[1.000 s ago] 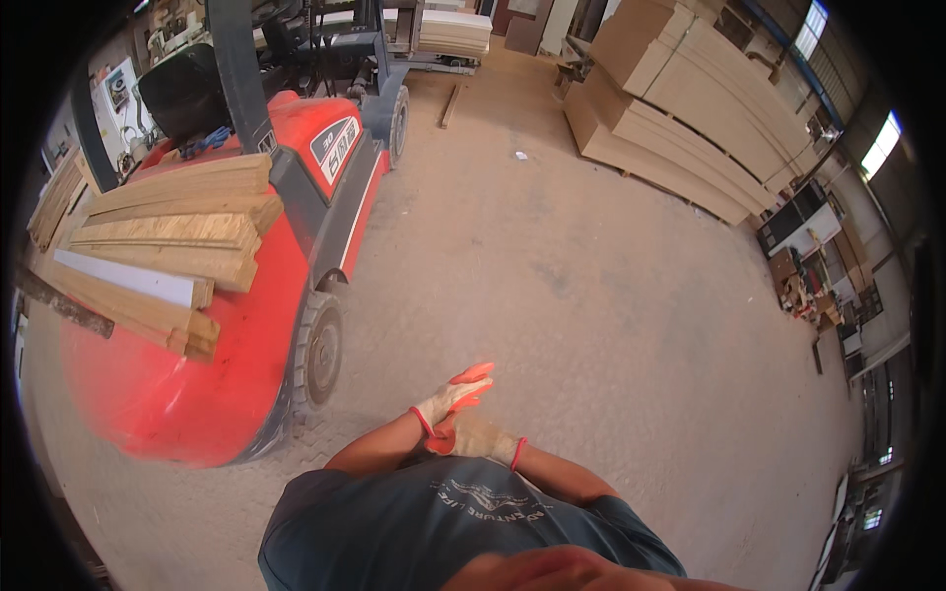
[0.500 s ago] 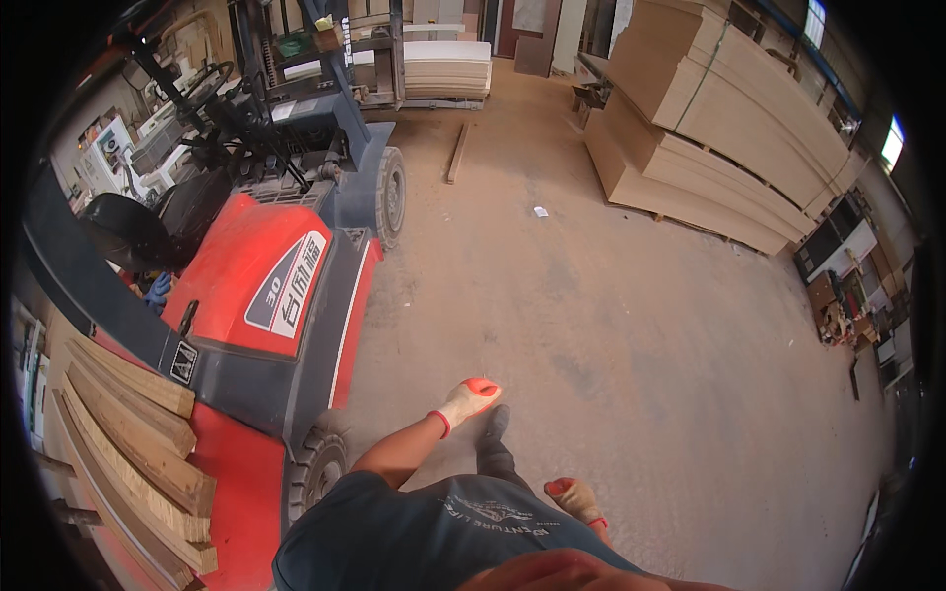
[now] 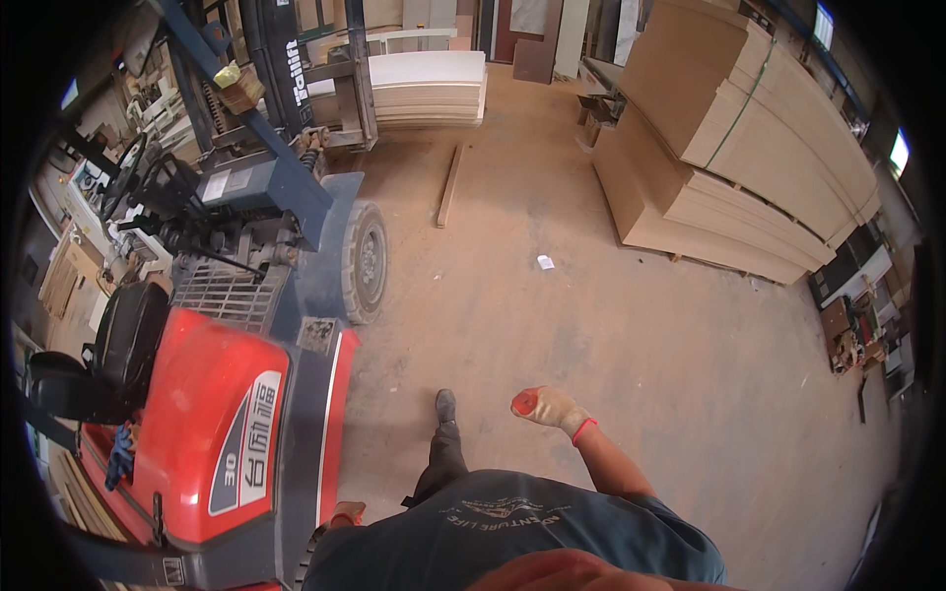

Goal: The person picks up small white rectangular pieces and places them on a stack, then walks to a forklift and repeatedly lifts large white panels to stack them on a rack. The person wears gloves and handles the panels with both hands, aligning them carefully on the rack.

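My right hand, in a cream work glove with red coating and a pink-red cuff, swings in front of my body above the floor. Its fingers are curled into a loose fist, and nothing shows in it. Low beside my left side, close to the forklift, is my left hand. Only a small part of that hand shows past my dark shirt, so its fingers cannot be made out. The forklift is red and dark blue-grey, with a black seat and a large front tyre.
A wooden strip lies on the dusty concrete floor, with a white scrap nearer me. Tall stacks of brown boards stand at the right. Pale panels are piled by the forklift's mast. Boxes and clutter line the right side.
I have walked forward along the forklift, and its front wheel and mast are nearer. My right hand has swung forward; my left hand has dropped back to my side.
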Demonstrator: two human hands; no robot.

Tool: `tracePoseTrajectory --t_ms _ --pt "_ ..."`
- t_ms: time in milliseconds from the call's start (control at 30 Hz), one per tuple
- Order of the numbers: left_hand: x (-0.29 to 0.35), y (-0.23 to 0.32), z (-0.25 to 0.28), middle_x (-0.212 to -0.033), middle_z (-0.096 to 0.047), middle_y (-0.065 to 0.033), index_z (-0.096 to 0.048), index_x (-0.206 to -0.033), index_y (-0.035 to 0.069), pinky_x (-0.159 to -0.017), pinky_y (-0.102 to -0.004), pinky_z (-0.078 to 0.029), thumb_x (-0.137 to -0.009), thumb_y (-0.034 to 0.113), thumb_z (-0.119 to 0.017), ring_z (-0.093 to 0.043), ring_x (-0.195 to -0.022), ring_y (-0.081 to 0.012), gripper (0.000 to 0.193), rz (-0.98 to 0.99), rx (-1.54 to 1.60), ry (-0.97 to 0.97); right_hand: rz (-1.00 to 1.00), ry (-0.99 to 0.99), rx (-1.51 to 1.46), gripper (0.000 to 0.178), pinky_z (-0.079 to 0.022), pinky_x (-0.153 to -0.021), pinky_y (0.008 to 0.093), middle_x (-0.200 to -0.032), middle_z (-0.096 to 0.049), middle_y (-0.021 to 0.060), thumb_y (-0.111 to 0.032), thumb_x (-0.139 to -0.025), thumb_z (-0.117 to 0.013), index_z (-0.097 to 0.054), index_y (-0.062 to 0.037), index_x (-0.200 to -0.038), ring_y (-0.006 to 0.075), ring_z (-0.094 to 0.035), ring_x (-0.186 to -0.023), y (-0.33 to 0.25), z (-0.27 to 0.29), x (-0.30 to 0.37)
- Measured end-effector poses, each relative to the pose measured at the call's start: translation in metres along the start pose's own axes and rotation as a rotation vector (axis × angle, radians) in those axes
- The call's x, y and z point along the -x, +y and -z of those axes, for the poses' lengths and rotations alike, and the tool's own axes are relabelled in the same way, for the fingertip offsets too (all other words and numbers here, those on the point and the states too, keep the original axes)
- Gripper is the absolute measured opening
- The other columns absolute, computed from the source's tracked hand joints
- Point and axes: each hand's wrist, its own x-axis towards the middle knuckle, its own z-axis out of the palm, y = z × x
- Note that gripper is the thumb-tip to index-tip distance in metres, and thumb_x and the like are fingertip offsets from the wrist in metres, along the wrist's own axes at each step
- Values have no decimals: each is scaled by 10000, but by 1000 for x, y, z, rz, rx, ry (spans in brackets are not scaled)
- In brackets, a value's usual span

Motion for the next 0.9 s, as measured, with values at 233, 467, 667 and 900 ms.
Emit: tracePoseTrajectory --t_ms 233,467,667,900 --pt "-114 348 24 -818 -726 -172 -718 -850 25 -734 -463 -537 -872 288 -576 -707 -760 -293 299 -525 -422 -174 -256 86 -101 530 -568 -896 441 -1037 -778 137 -613 -899 -630 -777 -134 -1072 332 -733 -1012 125 29 -206" --pt "-160 811 53 -989 -744 -14 -765 -1057 92 -794 -310 -543 -980 190 -726 -675 -878 -132 131 -778 592 -177 -873 -365 -90 468 -546 -955 447 -1166 -770 144 -488 -936 -588 -781 -129 -1167 307 -715 -1149 282 24 -190" --pt "-136 1165 110 -1299 -700 -86 -689 -1296 20 -1082 -331 -496 -1070 152 -615 -635 -1232 -187 272 -1316 685 128 -872 -449 -229 408 -569 -900 435 -1074 -773 147 -395 -941 -666 -748 -63 -1163 292 -734 -1032 419 102 -258" --pt "-91 1410 195 -1435 -623 -165 -553 -1457 -4 -1126 -386 -462 -992 156 -715 -593 -1327 -263 518 -1307 677 596 -981 162 -394 474 -563 -796 441 -853 -769 146 -507 -894 -578 -766 -74 -932 284 -742 -803 526 421 -596"
